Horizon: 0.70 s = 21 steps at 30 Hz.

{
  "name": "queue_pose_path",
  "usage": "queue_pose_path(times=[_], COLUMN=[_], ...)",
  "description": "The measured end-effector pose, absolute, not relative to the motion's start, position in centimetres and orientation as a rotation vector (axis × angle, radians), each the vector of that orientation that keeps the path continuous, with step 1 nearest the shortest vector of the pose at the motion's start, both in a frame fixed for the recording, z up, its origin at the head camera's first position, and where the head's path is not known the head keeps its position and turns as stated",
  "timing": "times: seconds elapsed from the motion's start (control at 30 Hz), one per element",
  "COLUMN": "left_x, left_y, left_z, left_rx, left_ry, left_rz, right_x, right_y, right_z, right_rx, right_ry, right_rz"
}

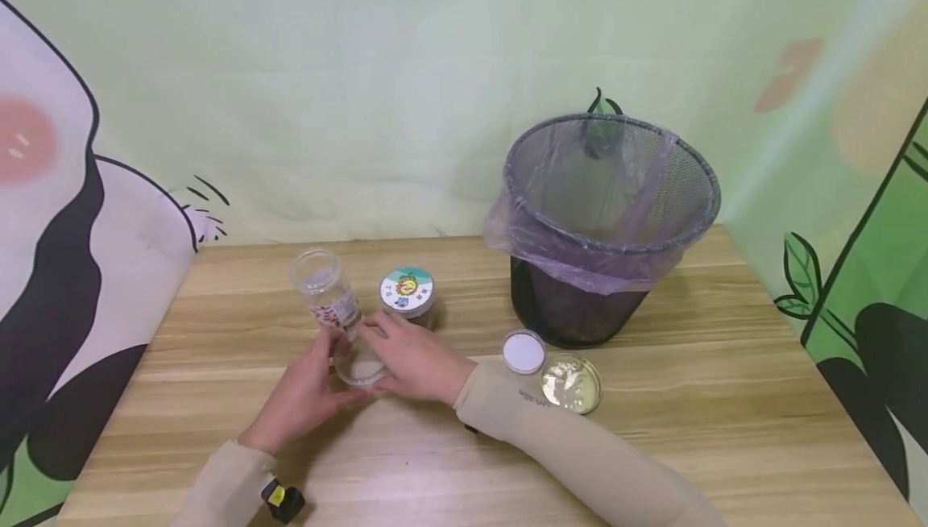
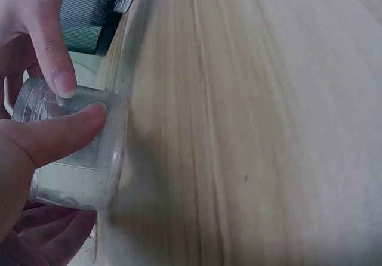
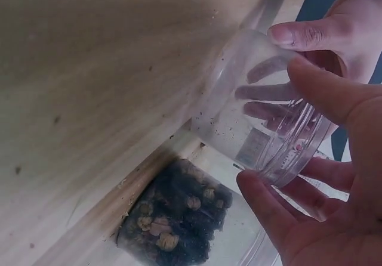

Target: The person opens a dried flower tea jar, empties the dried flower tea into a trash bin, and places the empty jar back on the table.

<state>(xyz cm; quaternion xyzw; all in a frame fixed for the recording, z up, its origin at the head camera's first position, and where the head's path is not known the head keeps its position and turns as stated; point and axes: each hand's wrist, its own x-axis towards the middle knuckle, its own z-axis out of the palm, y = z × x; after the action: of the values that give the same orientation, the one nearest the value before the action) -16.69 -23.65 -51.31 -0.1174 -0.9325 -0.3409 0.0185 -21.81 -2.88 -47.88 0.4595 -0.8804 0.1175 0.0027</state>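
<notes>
A clear plastic jar (image 1: 360, 366), without a lid, is held between both hands low over the wooden table. My left hand (image 1: 308, 386) grips its left side, with the thumb lying along the wall in the left wrist view. On the opposite side, my right hand (image 1: 420, 358) curls its fingers round the jar near the threaded rim. A few dark specks cling to the see-through wall of the jar (image 3: 239, 111) in the right wrist view. Just behind stand a labelled clear jar (image 1: 319, 281) with an open top and a jar with a printed lid (image 1: 408, 289).
Dark pieces and small yellowish buds (image 3: 173, 218) fill the lidded jar. A white round lid (image 1: 524, 351) and a gold-rimmed lid (image 1: 571, 383) lie near my right forearm. Behind them stands a black mesh bin (image 1: 573, 309) with a purple bag liner (image 1: 602, 269).
</notes>
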Motion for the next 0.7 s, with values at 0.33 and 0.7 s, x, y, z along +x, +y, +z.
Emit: queue_pose_path(times=[0.33,0.7], left_x=[-17.5,-16.5], left_y=[-24.2,-24.2], left_z=[-51.0,-50.9], left_rx=[-0.333,-0.364], left_ry=[-2.938,-2.855], left_rz=[-1.045,-0.899], right_x=[-22.3,-22.7], right_y=[-3.1,-2.2], right_z=[-48.0,-47.3], right_rx=[1.431,1.492], right_ry=[-2.737,-2.735], right_rz=[0.255,0.331])
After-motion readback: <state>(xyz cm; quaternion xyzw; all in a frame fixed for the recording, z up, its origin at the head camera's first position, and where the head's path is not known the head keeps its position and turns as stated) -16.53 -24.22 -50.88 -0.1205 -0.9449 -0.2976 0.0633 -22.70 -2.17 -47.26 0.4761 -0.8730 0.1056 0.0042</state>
